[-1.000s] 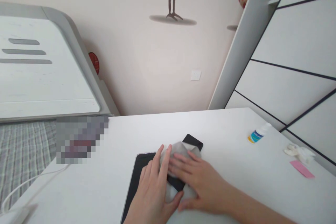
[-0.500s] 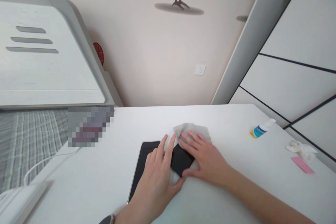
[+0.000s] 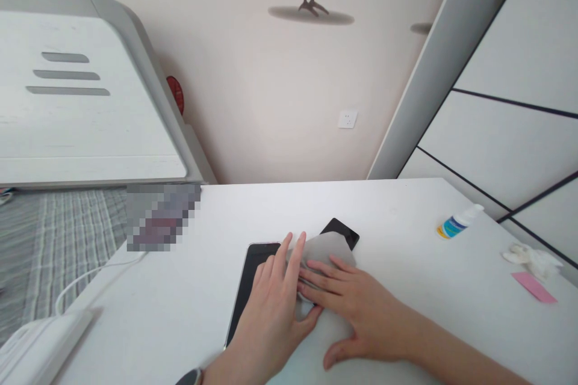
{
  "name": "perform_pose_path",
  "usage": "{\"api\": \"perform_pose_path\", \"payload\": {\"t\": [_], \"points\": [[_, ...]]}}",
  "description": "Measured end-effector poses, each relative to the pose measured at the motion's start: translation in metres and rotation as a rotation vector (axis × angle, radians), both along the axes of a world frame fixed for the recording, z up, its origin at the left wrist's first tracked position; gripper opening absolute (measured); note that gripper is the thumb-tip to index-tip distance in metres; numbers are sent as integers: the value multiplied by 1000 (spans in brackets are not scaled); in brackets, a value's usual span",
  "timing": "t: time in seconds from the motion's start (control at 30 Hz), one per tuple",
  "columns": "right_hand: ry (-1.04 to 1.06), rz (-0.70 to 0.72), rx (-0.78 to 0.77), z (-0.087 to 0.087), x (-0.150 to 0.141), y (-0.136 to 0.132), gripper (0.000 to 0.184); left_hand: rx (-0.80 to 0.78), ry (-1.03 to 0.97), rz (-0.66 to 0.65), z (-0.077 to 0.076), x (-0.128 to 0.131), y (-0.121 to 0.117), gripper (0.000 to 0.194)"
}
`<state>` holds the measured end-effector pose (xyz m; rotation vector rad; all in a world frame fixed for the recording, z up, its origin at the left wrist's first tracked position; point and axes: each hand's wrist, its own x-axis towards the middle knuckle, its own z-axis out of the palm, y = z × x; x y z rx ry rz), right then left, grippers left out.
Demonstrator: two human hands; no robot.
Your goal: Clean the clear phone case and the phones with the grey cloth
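Observation:
A grey cloth (image 3: 332, 246) lies over a black smartphone (image 3: 342, 230), whose far end shows beyond the cloth. My right hand (image 3: 356, 301) rests flat on the near part of the cloth with its fingers stretched out and its thumb spread away. At the left edge of the cloth, my left hand (image 3: 271, 307) has its fingers extended and its thumb reaching towards the phone's near end; whether it touches the phone is hidden. Beside and partly beneath my left hand lies a black-screened tablet (image 3: 246, 289).
On the white table (image 3: 253, 210), a small white bottle (image 3: 458, 222) lies on its side at the right, near crumpled white tissue (image 3: 533, 258) and a pink slip (image 3: 534, 287). A white device (image 3: 49, 346) with a cable (image 3: 97, 266) occupies the left corner. A pixelated patch (image 3: 165, 219) covers the back left.
My right hand has slid towards me, drawing the cloth over the phone's middle. The phone's far end is now uncovered, its near part hidden. My left hand has kept its place.

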<state>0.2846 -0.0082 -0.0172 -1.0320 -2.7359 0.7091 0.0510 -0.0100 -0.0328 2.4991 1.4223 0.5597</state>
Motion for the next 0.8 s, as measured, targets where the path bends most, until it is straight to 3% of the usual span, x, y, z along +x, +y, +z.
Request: {"api": "perform_pose_path", "payload": {"t": [0.07,0.17,0.3,0.37,0.5,0.67,0.8], "points": [[-39,-93,25,1,7,4,85,-6,9,6,1,0,-1,111],[-67,-205,64,2,15,8,90,-25,21,12,2,-1,-1,113],[2,45,-32,5,11,3,91,-32,22,-2,3,-1,-2,110],[-19,30,-22,6,14,4,86,-38,29,3,3,0,-1,110],[-87,-172,88,4,20,8,88,-41,39,15,3,0,-1,112],[-42,42,22,1,12,5,91,-36,26,-6,2,0,-1,110],[-95,-238,151,-3,16,10,82,-31,32,13,3,1,-2,111]]}}
